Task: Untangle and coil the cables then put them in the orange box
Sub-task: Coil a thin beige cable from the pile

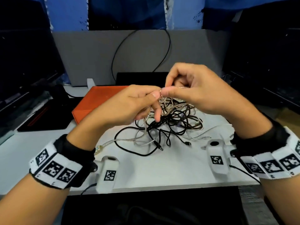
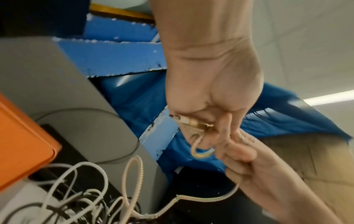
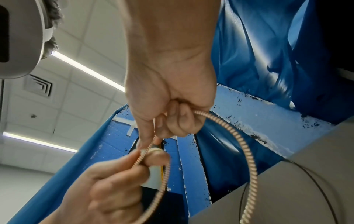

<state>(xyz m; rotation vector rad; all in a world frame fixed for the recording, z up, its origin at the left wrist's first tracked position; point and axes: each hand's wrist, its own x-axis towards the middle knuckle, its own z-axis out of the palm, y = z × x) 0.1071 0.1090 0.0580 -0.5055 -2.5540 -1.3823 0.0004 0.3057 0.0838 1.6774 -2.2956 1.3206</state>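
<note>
Braided cable (image 3: 239,139) pinched by left hand (image 1: 129,104); right hand (image 1: 194,88).

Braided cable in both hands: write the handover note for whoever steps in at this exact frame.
Left hand: pinches the braided cable near its plug end.
Right hand: pinches the same cable right beside it, a loop hanging off.
Both are raised above the tangled pile of black and white cables on the white table.
Orange box: behind the left hand, no cable seen on it.
Done: nothing coiled or boxed.
Left: free the braided cable, coil it, box it, then the others.
</note>
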